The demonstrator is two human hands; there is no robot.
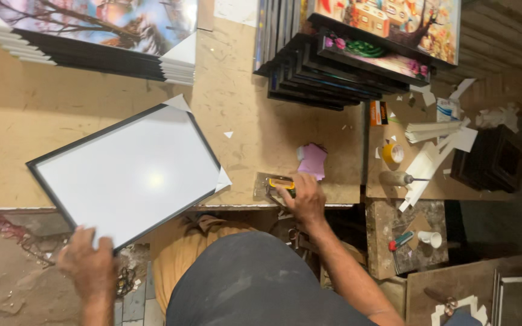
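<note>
Hands: two; left hand [89, 262] gripped one black frame [129, 172] at table [19, 115] edge.
Right hand [302, 199]: closed over one yellow stapler [279, 183].
Stacks: two piles of framed pictures [345, 54].

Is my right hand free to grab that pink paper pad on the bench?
Probably yes. The right hand rests on a yellow tool, the pink pad lies just beyond it, and nothing stands between them.

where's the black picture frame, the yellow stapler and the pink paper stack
black picture frame [129, 172]: head view, on its white backing panel
yellow stapler [280, 183]: head view, on its yellow top by the right hand's fingers
pink paper stack [313, 160]: head view, on the top sheet
</note>
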